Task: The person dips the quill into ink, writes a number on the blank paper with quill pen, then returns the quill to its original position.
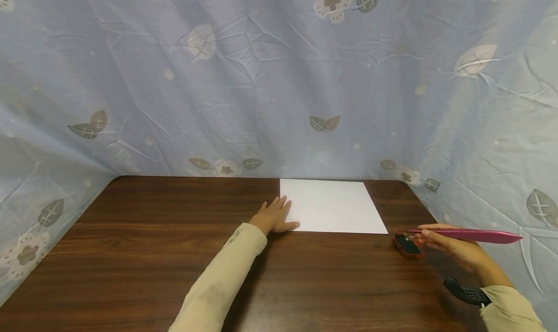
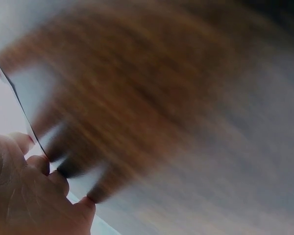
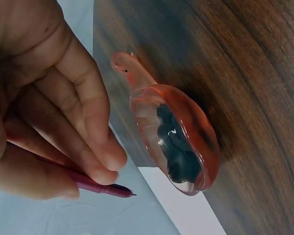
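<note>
A white sheet of paper [image 1: 335,206] lies on the brown table near its far edge. My left hand [image 1: 275,217] rests with spread fingers on the paper's left edge; its fingers [image 2: 83,205] show at the lower left of the left wrist view. Between thumb and fingers, my right hand [image 1: 462,252] [image 3: 54,98] pinches a magenta pen [image 1: 484,235] [image 3: 95,187] with a broad, flat tail and a fine tip. Beside that hand is a translucent orange-red dish [image 1: 419,242] [image 3: 206,137] with a curved neck, holding something dark and glossy. In the right wrist view, the tip appears apart from the dish.
The wood-grain table [image 1: 131,254] extends to the left and in front of the paper. A pale blue curtain [image 1: 261,80] with leaves and flowers hangs behind it and along both sides. A black band [image 1: 466,292] is on the right wrist.
</note>
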Motion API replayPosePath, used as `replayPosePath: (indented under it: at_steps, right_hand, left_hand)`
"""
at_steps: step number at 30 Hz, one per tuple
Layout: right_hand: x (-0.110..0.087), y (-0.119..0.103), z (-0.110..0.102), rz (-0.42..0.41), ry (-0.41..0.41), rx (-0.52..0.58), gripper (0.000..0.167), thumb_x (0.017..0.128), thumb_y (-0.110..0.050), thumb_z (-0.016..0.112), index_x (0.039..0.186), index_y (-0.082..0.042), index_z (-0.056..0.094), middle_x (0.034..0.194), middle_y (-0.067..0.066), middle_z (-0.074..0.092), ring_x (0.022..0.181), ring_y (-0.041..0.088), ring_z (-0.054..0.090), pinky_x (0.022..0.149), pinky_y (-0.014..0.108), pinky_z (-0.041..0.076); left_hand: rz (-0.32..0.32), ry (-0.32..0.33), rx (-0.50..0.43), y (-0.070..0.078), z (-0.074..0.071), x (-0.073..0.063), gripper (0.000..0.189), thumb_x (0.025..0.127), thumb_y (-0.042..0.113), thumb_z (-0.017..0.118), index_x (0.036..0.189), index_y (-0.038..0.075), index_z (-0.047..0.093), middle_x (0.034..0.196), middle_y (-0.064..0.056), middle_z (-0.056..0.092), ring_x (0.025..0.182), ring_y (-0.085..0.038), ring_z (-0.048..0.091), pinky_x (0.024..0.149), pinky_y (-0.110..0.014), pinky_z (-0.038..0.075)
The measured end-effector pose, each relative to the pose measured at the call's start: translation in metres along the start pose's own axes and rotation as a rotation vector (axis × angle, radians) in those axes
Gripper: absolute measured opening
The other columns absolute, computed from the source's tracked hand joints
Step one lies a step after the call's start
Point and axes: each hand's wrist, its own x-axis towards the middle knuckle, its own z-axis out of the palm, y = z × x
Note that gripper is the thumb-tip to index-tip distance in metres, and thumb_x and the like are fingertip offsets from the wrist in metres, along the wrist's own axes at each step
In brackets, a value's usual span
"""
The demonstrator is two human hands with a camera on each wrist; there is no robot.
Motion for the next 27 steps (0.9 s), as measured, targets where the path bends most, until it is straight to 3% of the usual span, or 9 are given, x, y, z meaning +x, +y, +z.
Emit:
replayPosePath:
  at_steps: [8,15,18,22,27]
  right_hand:
    - [0.0001,-0.0009,-0.0048,0.053,-0.022,-0.078,0.035,0.1,0.003,0.038,0.123,-0.007,0.063,0.112,0.005,0.071,0.103,0.017,0.068,0.087,0.024,0.053]
    - [0.0006,-0.0064,-0.003,0.086,-0.001,-0.197,0.03,0.1,0.0,0.043,0.124,0.006,0.058,0.111,-0.001,0.071,0.101,0.016,0.068,0.085,0.023,0.054]
    - [0.0008,-0.0062,-0.0034,0.049,-0.035,-0.168,0.032,0.099,0.004,0.041,0.124,0.002,0.062,0.112,-0.003,0.07,0.101,0.013,0.068,0.085,0.024,0.054]
    - [0.0008,-0.0052,-0.0031,-0.005,-0.091,-0.102,0.045,0.098,0.01,0.039,0.119,-0.016,0.068,0.111,-0.002,0.071,0.1,0.012,0.068,0.084,0.024,0.054]
    - [0.0008,-0.0054,-0.0017,-0.003,-0.088,-0.165,0.046,0.097,0.009,0.041,0.115,-0.022,0.069,0.108,-0.002,0.071,0.099,0.009,0.068,0.082,0.023,0.055]
  left_hand:
    - [0.004,0.0,-0.002,-0.0001,0.0003,-0.0008,0.08,0.095,0.057,0.044,0.154,0.009,0.02,0.161,-0.011,0.011,0.148,-0.028,0.01,0.117,-0.054,0.01]
    - [0.0,0.0,-0.003,-0.0007,0.0013,0.0012,0.08,0.095,0.057,0.044,0.154,0.009,0.019,0.161,-0.01,0.01,0.148,-0.028,0.009,0.117,-0.054,0.009]
    - [0.0,0.002,-0.003,-0.0008,0.0016,0.0017,0.08,0.095,0.056,0.044,0.154,0.009,0.019,0.161,-0.011,0.011,0.148,-0.028,0.01,0.117,-0.054,0.009]
    - [0.002,0.003,-0.003,-0.0002,0.0012,0.0011,0.079,0.095,0.056,0.045,0.154,0.009,0.02,0.161,-0.011,0.011,0.148,-0.028,0.01,0.117,-0.054,0.01]
    - [0.0,0.002,-0.009,0.0,0.0007,0.0002,0.079,0.095,0.056,0.045,0.154,0.009,0.02,0.161,-0.011,0.011,0.148,-0.028,0.01,0.117,-0.054,0.009]
